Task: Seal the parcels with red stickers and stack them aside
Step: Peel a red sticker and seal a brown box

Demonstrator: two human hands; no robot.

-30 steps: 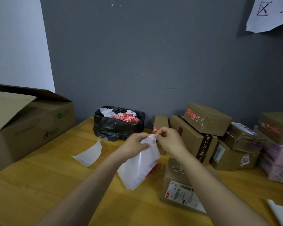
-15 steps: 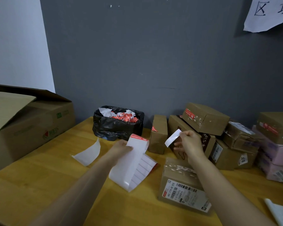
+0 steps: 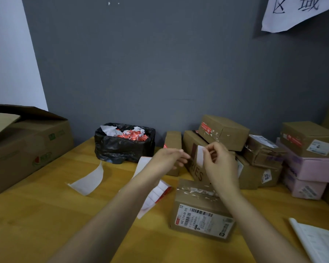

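Note:
My right hand [image 3: 219, 165] pinches a small sticker strip [image 3: 200, 156] upright, its white back towards me, above a brown parcel [image 3: 199, 211]. That parcel lies on the wooden table [image 3: 46, 215] with a shipping label on its near face and torn tape residue along its top seam. My left hand [image 3: 168, 158] hovers just left of the strip, fingers stretched towards it and holding nothing. The sticker sheet [image 3: 156, 192], white with a red edge, lies on the table under my left forearm.
Sealed brown parcels [image 3: 224, 130] and pink boxes [image 3: 310, 168] are piled at the right against the grey wall. A black-bagged bin [image 3: 124, 145] of sticker scraps stands behind. A large carton [image 3: 27, 145] sits at the left, backing paper [image 3: 87, 179] beside it, papers [image 3: 319, 242] at lower right.
The sticker was peeled off the sheet by my right hand. My left hand let the sheet drop onto the table and moved right towards the strip.

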